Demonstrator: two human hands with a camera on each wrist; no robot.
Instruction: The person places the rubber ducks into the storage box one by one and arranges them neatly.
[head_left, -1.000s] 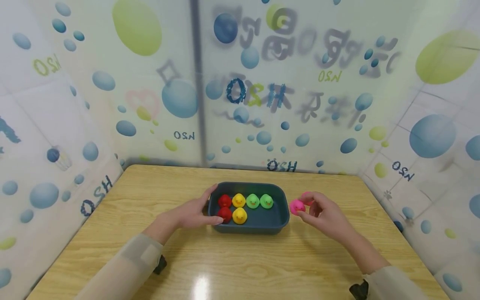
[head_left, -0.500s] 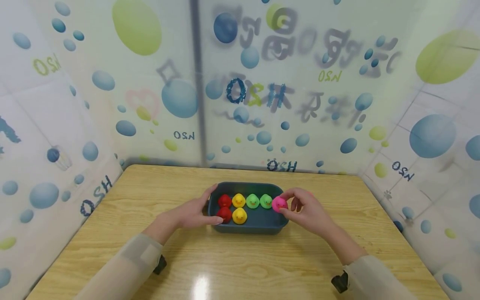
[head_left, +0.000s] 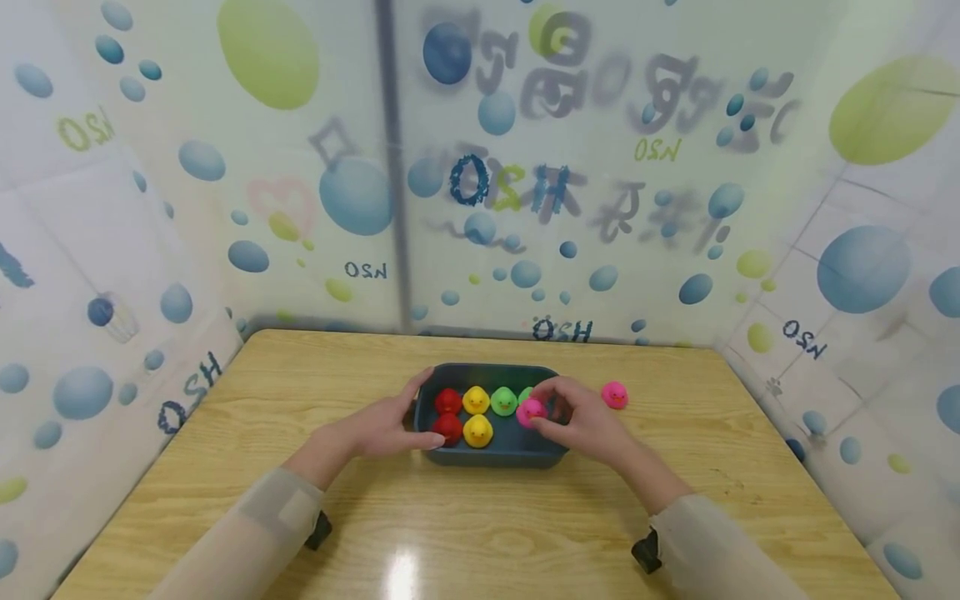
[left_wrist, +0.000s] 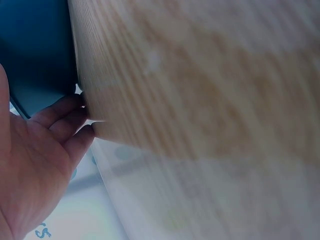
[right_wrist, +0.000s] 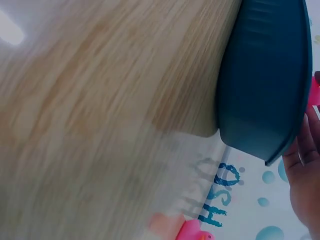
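A dark blue-grey bin (head_left: 495, 458) stands on the table. My left hand (head_left: 382, 427) spans its left end, thumb over the front rim and relaxed fingers against the outer wall; the left wrist view shows those fingers (left_wrist: 62, 117) beside the bin. My right hand (head_left: 588, 421) pinches a pink rubber duck (head_left: 530, 412) over the bin's right part, overlapping one green duck. Inside the bin sit two red ducks (head_left: 447, 402), two yellow ducks (head_left: 477, 432) and two green ducks (head_left: 503, 402). In the right wrist view the held duck is partly hidden behind the bin wall (right_wrist: 265, 80).
Another pink duck (head_left: 615, 395) rests on the wooden table (head_left: 375, 517), right of the bin. Patterned curtains (head_left: 487, 275) enclose the table's back and sides.
My right hand has carried the pink duck leftward from beside the bin to over its inside, uncovering the other pink duck on the table. My left hand stays at the bin's left end.
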